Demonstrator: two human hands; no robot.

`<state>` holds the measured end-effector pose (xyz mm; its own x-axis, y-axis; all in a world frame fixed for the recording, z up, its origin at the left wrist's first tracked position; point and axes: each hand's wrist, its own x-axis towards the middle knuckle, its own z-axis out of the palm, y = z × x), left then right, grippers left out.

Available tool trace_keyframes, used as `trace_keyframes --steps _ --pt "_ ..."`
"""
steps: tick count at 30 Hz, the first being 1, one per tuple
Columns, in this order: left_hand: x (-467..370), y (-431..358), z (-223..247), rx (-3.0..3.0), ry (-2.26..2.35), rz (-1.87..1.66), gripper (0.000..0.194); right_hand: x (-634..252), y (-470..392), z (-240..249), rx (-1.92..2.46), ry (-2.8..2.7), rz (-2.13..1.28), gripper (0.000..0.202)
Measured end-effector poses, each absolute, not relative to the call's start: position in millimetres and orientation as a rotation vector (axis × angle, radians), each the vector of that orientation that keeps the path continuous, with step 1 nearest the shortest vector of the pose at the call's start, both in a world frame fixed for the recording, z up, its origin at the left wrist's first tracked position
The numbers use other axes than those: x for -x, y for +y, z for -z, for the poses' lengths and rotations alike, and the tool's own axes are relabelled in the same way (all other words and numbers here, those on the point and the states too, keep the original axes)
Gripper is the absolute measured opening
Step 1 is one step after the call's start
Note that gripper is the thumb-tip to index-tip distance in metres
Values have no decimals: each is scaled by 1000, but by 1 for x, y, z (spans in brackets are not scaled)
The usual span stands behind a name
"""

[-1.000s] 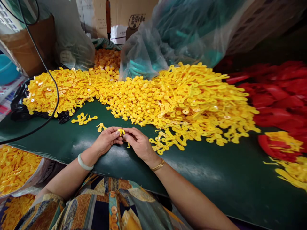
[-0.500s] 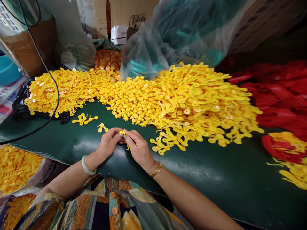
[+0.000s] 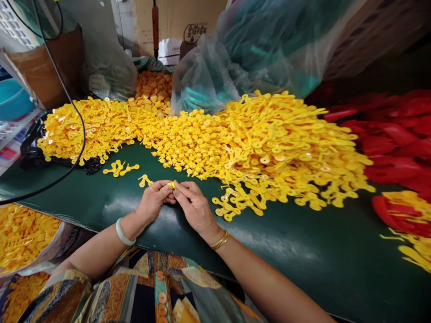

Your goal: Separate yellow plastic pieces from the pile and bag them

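Note:
My left hand (image 3: 155, 198) and my right hand (image 3: 195, 205) meet above the front of the dark green table (image 3: 134, 220). Between their fingertips is a small yellow plastic part (image 3: 172, 185), pinched from both sides; the fingers cover much of it. Just beyond the left hand lies a loose yellow piece with round ends (image 3: 144, 181). To the right of my right hand is a small cluster of yellow arm-shaped pieces (image 3: 235, 204). Behind the hands spreads a heap of small yellow knob-like parts (image 3: 188, 143).
Long yellow pieces (image 3: 296, 143) are heaped at the right, more yellow pieces (image 3: 87, 130) at the left. Red parts (image 3: 393, 139) lie far right beside a red bowl (image 3: 384, 211). A black cable (image 3: 62, 85) crosses the left side. Cloudy plastic bags (image 3: 235, 58) stand behind.
Both hands stay together at the same place. A thin yellow end that hung below the fingers is no longer seen. The view has shifted slightly.

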<state>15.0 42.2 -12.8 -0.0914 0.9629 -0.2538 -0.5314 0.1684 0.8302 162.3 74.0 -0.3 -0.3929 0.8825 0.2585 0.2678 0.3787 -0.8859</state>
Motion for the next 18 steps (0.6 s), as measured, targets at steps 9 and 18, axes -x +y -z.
trace_keyframes --steps 9,18 --pt "-15 42 18 -659 1043 -1338 36 -169 86 -8 1125 -1808 -1200 28" --pt "-15 39 13 -788 1119 -1320 40 -160 77 0 1151 -1554 -1366 34"
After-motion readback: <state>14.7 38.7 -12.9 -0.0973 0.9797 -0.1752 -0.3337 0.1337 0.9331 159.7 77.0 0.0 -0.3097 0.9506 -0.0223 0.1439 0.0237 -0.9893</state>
